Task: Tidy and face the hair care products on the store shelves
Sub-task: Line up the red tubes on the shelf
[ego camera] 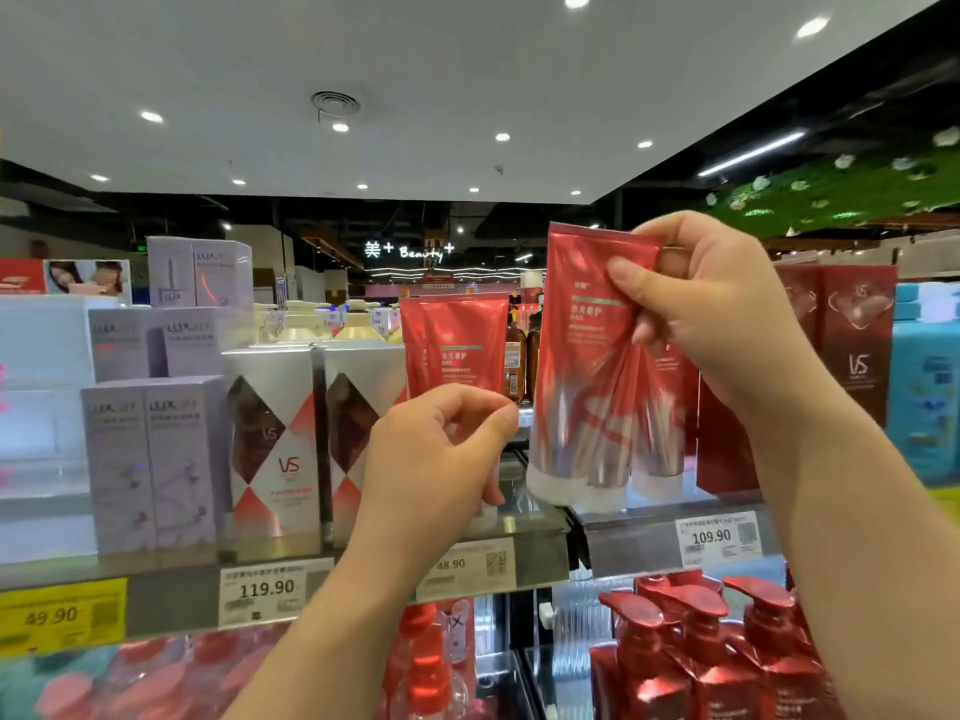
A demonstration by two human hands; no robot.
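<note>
My right hand (711,314) grips the crimped tops of a bunch of red tubes (587,376), which hang cap-down just above the top shelf (540,532). My left hand (441,449) hovers to their left with its fingers curled and nothing visible in it. Behind that hand, more red tubes (457,340) stand on the shelf. Silver and red VS boxes (275,444) stand at the shelf's front, left of my left hand.
Lilac LUX boxes (150,459) fill the shelf's left end. Dark red VS boxes (852,345) and blue packs (930,387) stand on the right. Red pump bottles (701,652) fill the lower shelf. Price tags (265,589) line the shelf edge.
</note>
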